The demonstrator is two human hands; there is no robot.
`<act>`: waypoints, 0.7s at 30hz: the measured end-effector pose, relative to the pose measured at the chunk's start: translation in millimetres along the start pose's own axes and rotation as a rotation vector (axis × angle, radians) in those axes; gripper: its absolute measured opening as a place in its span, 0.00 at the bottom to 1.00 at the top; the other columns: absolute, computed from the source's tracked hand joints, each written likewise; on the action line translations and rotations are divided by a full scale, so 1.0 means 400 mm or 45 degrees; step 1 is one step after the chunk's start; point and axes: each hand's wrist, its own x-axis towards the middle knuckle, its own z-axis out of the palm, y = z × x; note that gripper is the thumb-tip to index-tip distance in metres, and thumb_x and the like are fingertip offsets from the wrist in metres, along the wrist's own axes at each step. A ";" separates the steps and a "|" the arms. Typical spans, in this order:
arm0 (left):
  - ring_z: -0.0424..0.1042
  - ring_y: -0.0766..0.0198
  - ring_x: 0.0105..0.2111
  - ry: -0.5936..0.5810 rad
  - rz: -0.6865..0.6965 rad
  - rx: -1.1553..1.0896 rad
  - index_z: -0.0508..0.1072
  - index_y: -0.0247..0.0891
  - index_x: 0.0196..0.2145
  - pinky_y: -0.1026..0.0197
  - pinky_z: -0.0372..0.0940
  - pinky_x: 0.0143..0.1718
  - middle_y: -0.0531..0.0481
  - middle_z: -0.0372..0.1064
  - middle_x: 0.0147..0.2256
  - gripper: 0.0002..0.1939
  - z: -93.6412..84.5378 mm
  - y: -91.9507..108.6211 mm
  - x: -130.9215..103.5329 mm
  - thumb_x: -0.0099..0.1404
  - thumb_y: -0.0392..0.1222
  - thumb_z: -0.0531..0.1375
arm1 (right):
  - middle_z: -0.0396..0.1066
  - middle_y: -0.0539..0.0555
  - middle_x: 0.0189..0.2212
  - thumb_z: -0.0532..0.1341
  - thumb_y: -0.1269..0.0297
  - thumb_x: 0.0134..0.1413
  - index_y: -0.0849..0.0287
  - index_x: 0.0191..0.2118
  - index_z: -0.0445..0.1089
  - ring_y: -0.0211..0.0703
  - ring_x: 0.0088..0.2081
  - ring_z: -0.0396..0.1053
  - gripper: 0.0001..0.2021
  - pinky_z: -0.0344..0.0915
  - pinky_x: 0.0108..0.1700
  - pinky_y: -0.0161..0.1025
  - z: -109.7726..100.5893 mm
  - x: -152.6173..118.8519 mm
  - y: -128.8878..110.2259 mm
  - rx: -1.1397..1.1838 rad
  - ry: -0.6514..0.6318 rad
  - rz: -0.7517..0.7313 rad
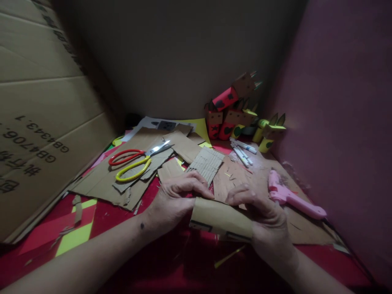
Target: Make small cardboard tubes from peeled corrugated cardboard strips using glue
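A curved strip of brown cardboard (222,214) with dark printed marks along its lower edge is held between my two hands above the red table cover. My left hand (180,196) grips its left end, fingers along the top edge and thumb behind or under it. At the opposite end my right hand (265,216) is closed round the strip, its fingertips near the upper edge. Just beyond the hands lie a corrugated cardboard piece (206,163) and other flat cardboard scraps (183,147). The thumbs are partly hidden.
Scissors (142,161) with one red and one yellow handle rest on cardboard at left. A pink glue gun (290,198) lies at right, near white markers (243,151). Red and yellow cardboard figures (225,122) stand at the back. A large carton (45,122) borders the left, a wall (337,122) the right.
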 end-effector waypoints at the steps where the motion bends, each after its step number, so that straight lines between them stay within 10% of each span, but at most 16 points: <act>1: 0.66 0.71 0.31 -0.004 -0.006 0.008 0.79 0.42 0.27 0.70 0.60 0.29 0.53 0.65 0.30 0.12 0.000 0.001 0.001 0.52 0.26 0.61 | 0.68 0.49 0.29 0.64 0.76 0.45 0.52 0.34 0.71 0.41 0.34 0.65 0.11 0.63 0.35 0.38 0.000 0.000 -0.001 -0.008 0.005 0.007; 21: 0.66 0.68 0.30 0.009 -0.011 0.028 0.79 0.40 0.26 0.68 0.62 0.28 0.51 0.66 0.29 0.09 0.012 0.013 -0.003 0.52 0.27 0.62 | 0.69 0.51 0.30 0.67 0.67 0.45 0.50 0.36 0.74 0.42 0.34 0.66 0.10 0.63 0.32 0.38 -0.003 0.004 -0.010 0.014 -0.087 0.056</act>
